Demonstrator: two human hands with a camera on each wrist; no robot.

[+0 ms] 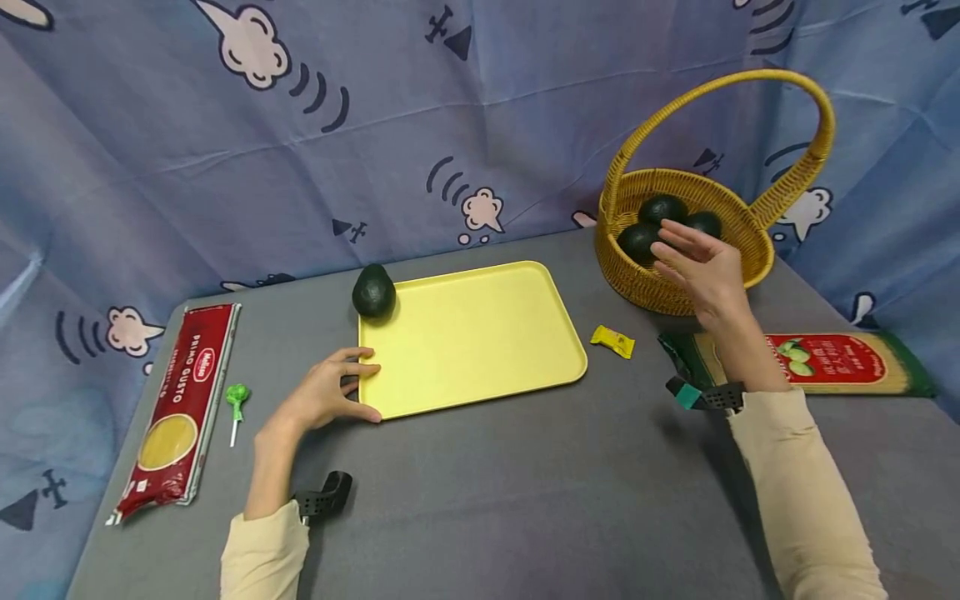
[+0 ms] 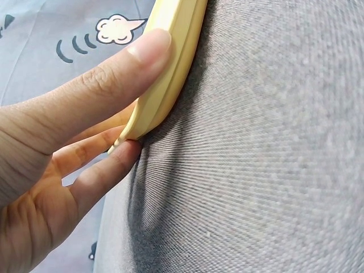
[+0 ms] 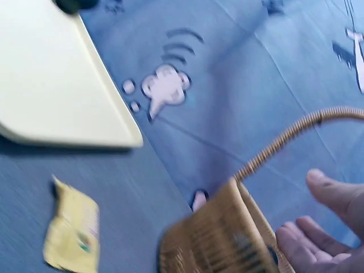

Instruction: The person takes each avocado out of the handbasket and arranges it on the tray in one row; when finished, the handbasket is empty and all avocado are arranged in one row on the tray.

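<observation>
Left hand grip pinching yellow tray corner on counter | right hand grip released, fingers straight, hovering over wicker basket of avocados

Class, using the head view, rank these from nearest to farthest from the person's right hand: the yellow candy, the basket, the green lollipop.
1. Basket: right under the right hand, far right.
2. Candy: on the table, beside the tray's right edge.
3. Lollipop: far left.

Left hand sits low with thumb and fingers pinched, while the right hand hangs raised, fingers relaxed and spread.
</observation>
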